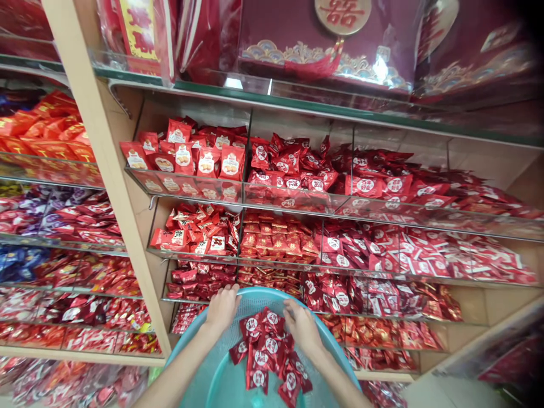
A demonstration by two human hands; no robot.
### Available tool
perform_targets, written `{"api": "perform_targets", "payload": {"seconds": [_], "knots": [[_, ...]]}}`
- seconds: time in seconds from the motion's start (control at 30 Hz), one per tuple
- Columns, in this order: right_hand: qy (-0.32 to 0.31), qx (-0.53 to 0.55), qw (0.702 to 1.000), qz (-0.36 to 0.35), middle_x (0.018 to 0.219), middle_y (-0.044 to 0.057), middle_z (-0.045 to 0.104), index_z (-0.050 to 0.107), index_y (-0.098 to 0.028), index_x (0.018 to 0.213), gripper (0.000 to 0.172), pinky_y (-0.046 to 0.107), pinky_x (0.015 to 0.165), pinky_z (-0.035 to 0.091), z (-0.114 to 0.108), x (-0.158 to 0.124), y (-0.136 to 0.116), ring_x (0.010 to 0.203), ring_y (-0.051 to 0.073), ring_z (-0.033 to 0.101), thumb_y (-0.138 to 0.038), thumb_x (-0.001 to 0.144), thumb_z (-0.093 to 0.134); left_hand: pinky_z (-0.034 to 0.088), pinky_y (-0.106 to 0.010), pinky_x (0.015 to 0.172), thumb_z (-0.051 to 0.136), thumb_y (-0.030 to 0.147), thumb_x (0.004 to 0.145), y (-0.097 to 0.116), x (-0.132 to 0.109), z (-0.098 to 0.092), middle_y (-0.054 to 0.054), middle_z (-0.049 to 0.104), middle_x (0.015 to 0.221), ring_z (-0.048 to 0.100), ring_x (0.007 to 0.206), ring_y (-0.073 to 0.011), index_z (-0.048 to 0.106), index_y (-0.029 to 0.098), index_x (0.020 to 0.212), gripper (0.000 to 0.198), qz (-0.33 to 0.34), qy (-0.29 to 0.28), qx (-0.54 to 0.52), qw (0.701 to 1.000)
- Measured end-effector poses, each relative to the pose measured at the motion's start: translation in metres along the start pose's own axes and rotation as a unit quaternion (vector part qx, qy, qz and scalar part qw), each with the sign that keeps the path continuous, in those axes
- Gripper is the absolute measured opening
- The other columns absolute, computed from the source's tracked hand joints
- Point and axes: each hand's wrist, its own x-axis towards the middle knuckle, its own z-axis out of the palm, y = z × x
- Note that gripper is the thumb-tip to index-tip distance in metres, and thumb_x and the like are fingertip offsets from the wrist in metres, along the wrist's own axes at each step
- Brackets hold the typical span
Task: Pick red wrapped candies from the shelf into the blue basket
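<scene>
A teal plastic basin [199, 362] sits low in front of me, with a heap of dark red candy packets [270, 354] lying in it. My left hand [221, 309] grips the basin's far rim, fingers curled over the edge. My right hand [302, 326] rests inside the basin at the far side, fingers bent down onto the top packets of the heap; I cannot tell whether it holds one.
Tiered glass shelf bins [293, 198] full of red wrapped sweets rise behind the basin. A wooden upright [113, 170] divides them from more bins of red, purple and blue sweets [55, 221] at left. Red gift boxes [323, 39] stand on the top glass shelf.
</scene>
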Motion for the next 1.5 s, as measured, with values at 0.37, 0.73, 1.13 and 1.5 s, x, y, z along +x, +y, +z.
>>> {"api": "perform_targets", "payload": {"seconds": [0.37, 0.73, 1.13, 1.5], "knots": [[0.209, -0.009, 0.959, -0.192, 0.077, 0.004, 0.068, 0.063, -0.019, 0.094, 0.024, 0.026, 0.064, 0.045, -0.144, 0.015, -0.119, 0.064, 0.016, 0.061, -0.032, 0.089, 0.043, 0.047, -0.037, 0.086, 0.035, 0.026, 0.092, -0.005, 0.004, 0.005, -0.008, 0.059, 0.113, 0.057, 0.104, -0.0233, 0.054, 0.018, 0.115, 0.031, -0.001, -0.002, -0.014, 1.0], [0.31, -0.29, 0.902, -0.076, 0.088, 0.016, 0.067, 0.049, -0.014, 0.107, 0.04, 0.036, 0.068, 0.044, -0.244, 0.083, -0.212, 0.085, 0.031, 0.063, -0.045, 0.083, 0.051, 0.047, -0.036, 0.086, 0.032, 0.027, 0.093, -0.006, 0.002, 0.006, -0.009, 0.059, 0.111, 0.057, 0.104, -0.0231, 0.054, 0.018, 0.116, 0.033, 0.0, 0.002, -0.011, 1.0], [0.226, -0.297, 0.928, 0.018, 0.109, 0.021, 0.062, 0.051, -0.012, 0.109, 0.049, 0.044, 0.081, 0.046, -0.248, 0.097, -0.23, 0.102, 0.034, 0.06, -0.045, 0.073, 0.058, 0.046, -0.034, 0.085, 0.033, 0.027, 0.092, -0.004, 0.0, 0.003, -0.009, 0.059, 0.113, 0.057, 0.104, -0.022, 0.053, 0.018, 0.118, 0.033, -0.013, -0.006, -0.017, 1.0], [0.317, -0.162, 0.926, -0.127, 0.071, 0.007, 0.061, 0.056, -0.016, 0.078, 0.031, 0.038, 0.065, 0.045, -0.264, 0.09, -0.22, 0.069, 0.021, 0.056, -0.045, 0.067, 0.059, 0.046, -0.034, 0.084, 0.034, 0.028, 0.092, -0.002, -0.001, 0.0, -0.01, 0.06, 0.111, 0.058, 0.103, -0.0225, 0.054, 0.018, 0.115, 0.032, -0.009, -0.004, -0.013, 1.0]]}}
